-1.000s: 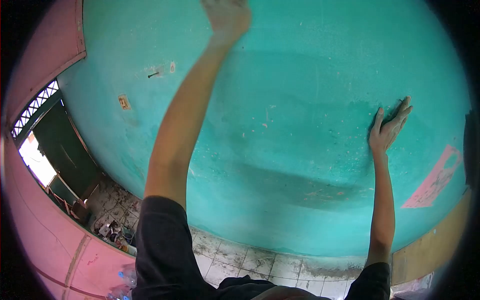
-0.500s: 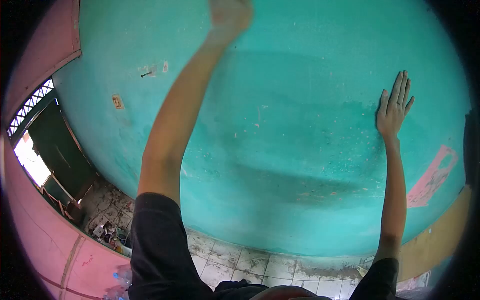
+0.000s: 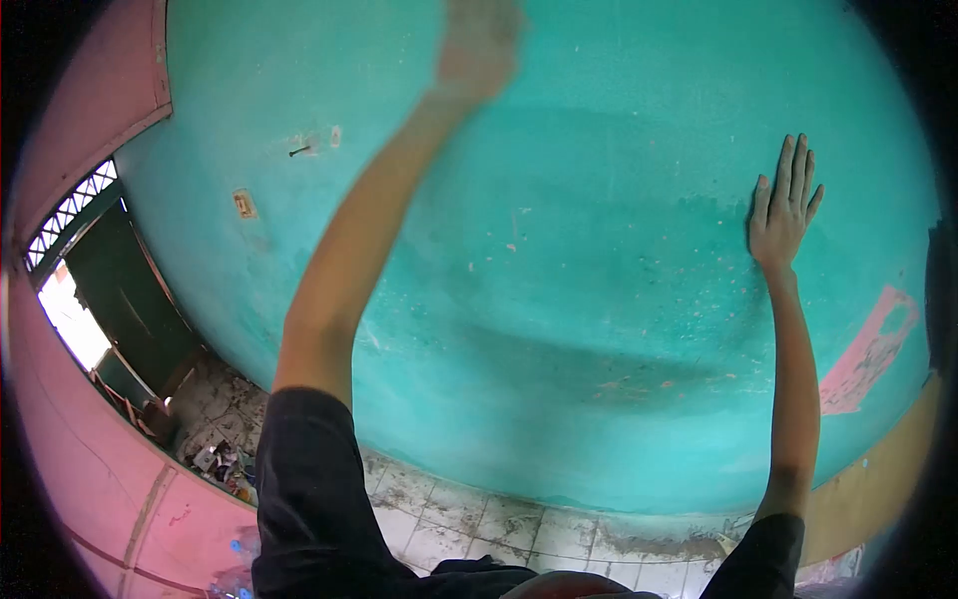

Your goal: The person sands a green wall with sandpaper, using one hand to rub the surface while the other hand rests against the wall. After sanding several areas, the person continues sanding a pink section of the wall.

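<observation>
A turquoise wall [image 3: 579, 290] with chipped, worn paint fills most of the view. My right hand [image 3: 782, 220] lies flat against it at the right, fingers stretched upward and the thumb side apart. My left hand [image 3: 481, 50] is raised high at the top edge, in front of the upper wall. Motion blurs it and the frame edge cuts off its end, so its fingers and anything in them cannot be made out.
At the left a nail [image 3: 299, 151] sticks out above a wall switch [image 3: 244, 204]. A dark green door [image 3: 135, 299] stands beyond a pink partition [image 3: 90, 419]. Litter [image 3: 225, 464] lies on the tiled floor [image 3: 509, 524]. Plastic bottles [image 3: 239, 559] are at lower left.
My left hand has moved down and slightly right in the view, still blurred. My right hand stays flat on the wall, its fingers a little more spread. The camera view has shifted slightly.
</observation>
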Available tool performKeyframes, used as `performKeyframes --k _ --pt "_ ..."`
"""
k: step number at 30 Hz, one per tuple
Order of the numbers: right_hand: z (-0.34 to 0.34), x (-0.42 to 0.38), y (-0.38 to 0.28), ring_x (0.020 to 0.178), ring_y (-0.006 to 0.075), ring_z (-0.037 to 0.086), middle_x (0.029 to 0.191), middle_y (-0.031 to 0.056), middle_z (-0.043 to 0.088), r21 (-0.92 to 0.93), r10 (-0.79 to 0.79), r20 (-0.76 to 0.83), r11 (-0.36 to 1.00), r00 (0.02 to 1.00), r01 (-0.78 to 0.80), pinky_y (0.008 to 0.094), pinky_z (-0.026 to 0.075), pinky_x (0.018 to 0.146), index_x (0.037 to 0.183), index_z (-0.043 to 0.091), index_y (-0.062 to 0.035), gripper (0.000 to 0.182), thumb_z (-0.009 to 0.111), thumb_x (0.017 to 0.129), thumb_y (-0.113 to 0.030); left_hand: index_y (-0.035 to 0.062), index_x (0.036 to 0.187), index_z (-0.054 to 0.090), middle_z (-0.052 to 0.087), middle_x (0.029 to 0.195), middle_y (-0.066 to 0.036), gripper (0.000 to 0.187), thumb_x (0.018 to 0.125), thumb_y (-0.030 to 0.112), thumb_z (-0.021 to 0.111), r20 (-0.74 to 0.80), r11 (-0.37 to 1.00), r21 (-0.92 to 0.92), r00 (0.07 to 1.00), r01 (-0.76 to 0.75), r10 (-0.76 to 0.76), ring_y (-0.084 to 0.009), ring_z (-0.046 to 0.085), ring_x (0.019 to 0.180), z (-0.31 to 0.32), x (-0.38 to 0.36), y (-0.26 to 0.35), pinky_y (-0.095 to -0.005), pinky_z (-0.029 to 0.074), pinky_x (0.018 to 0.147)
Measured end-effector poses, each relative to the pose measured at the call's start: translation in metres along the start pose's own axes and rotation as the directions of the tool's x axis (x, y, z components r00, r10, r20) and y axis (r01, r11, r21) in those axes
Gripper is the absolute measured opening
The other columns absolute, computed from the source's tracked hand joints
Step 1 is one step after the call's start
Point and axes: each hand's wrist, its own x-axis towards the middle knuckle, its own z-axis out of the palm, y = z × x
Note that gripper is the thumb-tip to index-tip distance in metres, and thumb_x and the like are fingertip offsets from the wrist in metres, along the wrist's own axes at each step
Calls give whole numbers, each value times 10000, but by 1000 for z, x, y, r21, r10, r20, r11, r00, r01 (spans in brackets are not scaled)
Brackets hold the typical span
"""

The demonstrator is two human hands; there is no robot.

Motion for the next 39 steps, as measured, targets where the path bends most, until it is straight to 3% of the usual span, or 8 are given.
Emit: performKeyframes --k 3,12,23,30,33,34,35,39 --pt "0 -5 -2 1574 266 177 1705 19 212 -24 14 7 1000 1000 -14 598 54 1244 1647 215 -213 606 309 1083 -416 73 1583 332 340 1615 -212 612 1047 332 478 140 880 -457 966 -131 216 -374 307 1503 -45 -7 67 -533 240 1227" --pt "-3 0 1 1570 295 187 1709 41 197 -31 37 47 999 998 -36 616 77 1235 1646 202 -150 650 357 1058 -379 46 1598 292 301 1653 -178 636 1084 420 271 -134 700 -79 688 710 -713 -344 234 1542 16 20 -95 -478 131 1258" --pt "-4 -4 0 1554 315 225 1699 51 226 24 56 33 998 998 -56 615 103 1234 1641 239 -189 641 401 1040 -347 48 1609 267 313 1657 -126 653 1053 345 436 264 834 -551 951 8 164 -287 303 1521 -50 -33 96 -487 194 1249" --pt "-7 -8 1 1557 291 226 1697 44 235 60 59 43 996 997 -61 604 110 1236 1637 249 -180 637 380 1035 -343 -10 1553 361 338 1622 -227 596 1061 326 348 -260 573 -31 546 819 -796 -411 316 1492 18 34 -16 -527 221 1205" --pt "-5 -8 1 1557 281 230 1696 39 239 87 57 14 995 998 -58 603 114 1236 1637 255 -198 633 387 1035 -344 -80 1481 428 369 1583 -280 591 1024 290 382 53 704 658 916 268 -398 -501 310 1464 14 30 83 -569 200 1217" --pt "-3 -9 -1 1557 281 230 1696 39 239 104 64 30 992 997 -67 603 114 1236 1637 255 -198 633 387 1035 -344 -49 1514 402 371 1594 -253 600 1033 309 397 90 736 630 918 248 -386 -461 315 1479 13 30 139 -591 187 1227" --pt "-2 -10 1 1555 280 234 1696 37 239 101 59 24 993 998 -61 607 116 1234 1636 258 -206 631 390 1035 -346 13 1552 381 390 1600 -196 600 1038 318 435 -50 956 -131 961 263 -271 -391 323 1497 -6 13 194 -582 205 1230" --pt "-5 -9 5 1549 278 250 1694 31 241 96 36 32 995 999 -39 622 135 1226 1633 269 -215 627 401 1035 -350 83 1579 361 380 1613 -156 586 1040 290 460 252 888 -452 967 83 38 -333 320 1510 -57 -44 234 -552 225 1231"
